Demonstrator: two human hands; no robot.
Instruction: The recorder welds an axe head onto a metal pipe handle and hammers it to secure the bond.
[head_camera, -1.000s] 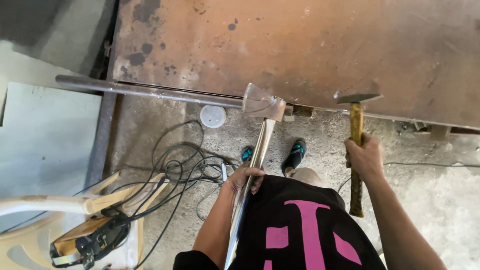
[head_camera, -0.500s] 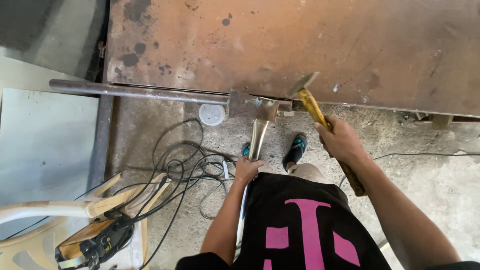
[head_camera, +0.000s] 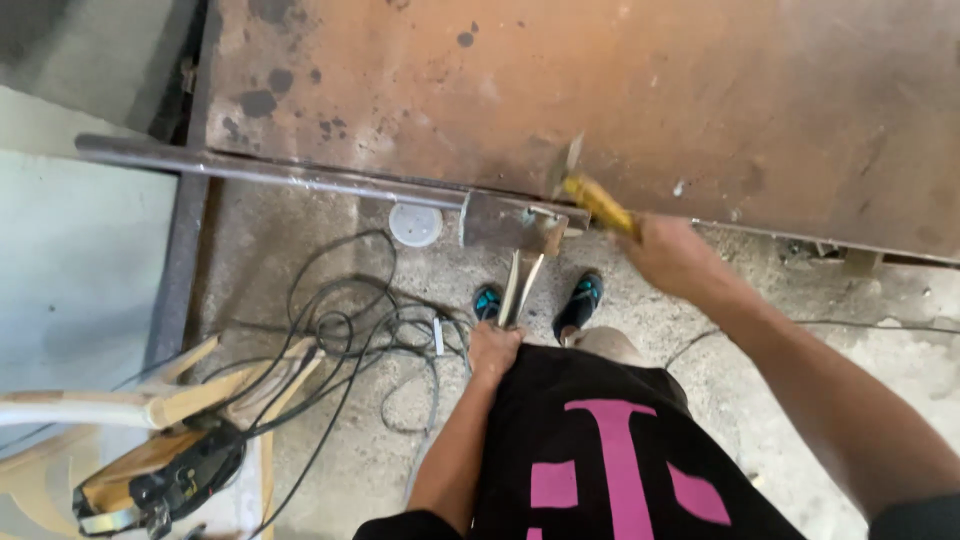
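My right hand (head_camera: 675, 255) grips the yellow wooden handle of a hammer (head_camera: 592, 195), whose metal head (head_camera: 566, 160) is blurred and lies against the rusty steel plate (head_camera: 620, 90). My left hand (head_camera: 494, 348) holds the lower end of a flat metal bar (head_camera: 520, 285) that rises to a small steel bracket (head_camera: 505, 222). The bracket sits at the end of a long round steel rod (head_camera: 270, 172) running along the plate's near edge.
Tangled black cables (head_camera: 350, 330) lie on the concrete floor beside my feet in dark sandals (head_camera: 580, 300). A white round lid (head_camera: 415, 224) rests near the rod. A wooden chair (head_camera: 120, 420) with a dark tool (head_camera: 165, 480) on it stands at lower left.
My right hand swung the hammer from upright at the right down and left, so its head now reaches the plate near the bracket. My left hand slid lower on the bar.
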